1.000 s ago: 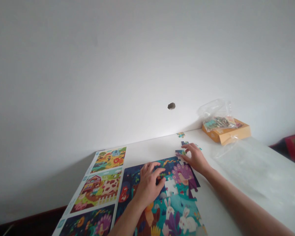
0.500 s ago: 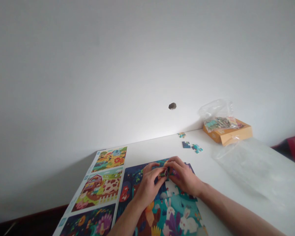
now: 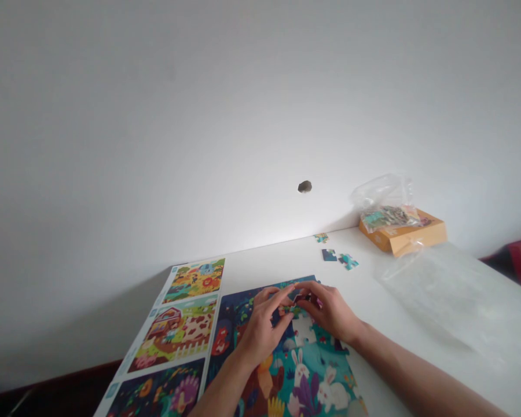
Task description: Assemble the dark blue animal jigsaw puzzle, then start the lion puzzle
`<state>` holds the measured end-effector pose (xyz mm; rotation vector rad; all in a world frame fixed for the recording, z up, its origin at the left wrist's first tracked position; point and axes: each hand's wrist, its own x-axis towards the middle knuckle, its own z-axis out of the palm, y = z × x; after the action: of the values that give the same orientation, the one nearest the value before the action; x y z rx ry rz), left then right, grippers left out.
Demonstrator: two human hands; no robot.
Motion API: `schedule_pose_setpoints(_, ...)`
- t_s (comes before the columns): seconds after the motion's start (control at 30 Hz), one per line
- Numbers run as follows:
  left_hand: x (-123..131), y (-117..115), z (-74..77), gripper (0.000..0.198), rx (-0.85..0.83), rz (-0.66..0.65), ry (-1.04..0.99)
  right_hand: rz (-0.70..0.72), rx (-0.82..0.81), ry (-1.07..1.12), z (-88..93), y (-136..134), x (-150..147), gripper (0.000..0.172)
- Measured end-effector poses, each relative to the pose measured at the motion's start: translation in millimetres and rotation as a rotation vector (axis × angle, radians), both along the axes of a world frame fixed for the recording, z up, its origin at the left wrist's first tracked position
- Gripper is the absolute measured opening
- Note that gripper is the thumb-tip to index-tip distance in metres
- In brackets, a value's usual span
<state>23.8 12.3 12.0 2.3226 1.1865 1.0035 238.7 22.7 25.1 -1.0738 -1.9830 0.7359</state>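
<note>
A colourful jigsaw puzzle with rabbits and a peacock lies on the white table. Over its upper middle my left hand and my right hand meet. Both pinch a small puzzle piece between their fingertips, just above a white gap in the picture. To the left of the puzzle lies a printed sheet of sample pictures. Three loose pieces rest on the table beyond my right hand.
An orange box with a clear bag of pieces on it stands at the back right against the white wall. A sheet of clear plastic covers the table's right side. A dark hole marks the wall.
My right hand picked a piece from the loose ones at the back and brought it left to the puzzle's upper middle, where my left hand's fingers joined it on the piece.
</note>
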Motion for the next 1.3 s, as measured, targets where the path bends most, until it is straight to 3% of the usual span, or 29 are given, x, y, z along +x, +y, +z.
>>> schedule_pose_setpoints(0.1, 0.0, 1.4, -3.9, 0.066, 0.002, -0.03, 0.021, 0.011, -0.009, 0.012, 1.6, -0.6, -0.4, 0.023)
schedule_pose_setpoints(0.23, 0.4, 2.2, -4.2, 0.065, -0.011, -0.037, -0.012, 0.01, 0.04, 0.021, 4.5, -1.5, 0.8, 0.02)
schedule_pose_setpoints(0.43, -0.3, 2.7, 0.1, 0.046, -0.132, 0.015, -0.172, 0.074, 0.099, 0.015, 10.1, -3.2, 5.2, 0.03)
schedule_pose_setpoints(0.77, -2.5, 3.6, 2.4, 0.044, -0.251, 0.02, -0.276, 0.145, 0.134, -0.106, 12.3, -0.2, 11.0, 0.053)
schedule_pose_setpoints(0.93, -2.1, 2.6, 2.6, 0.054, -0.229, 0.037, -0.233, 0.15, 0.163, -0.123, 9.2, 2.2, 12.1, 0.053)
schedule_pose_setpoints(1.3, 0.4, 3.2, 9.0, 0.048, -0.057, 0.051, -0.152, 0.16, 0.195, -0.122, 7.0, 4.5, 13.6, 0.054)
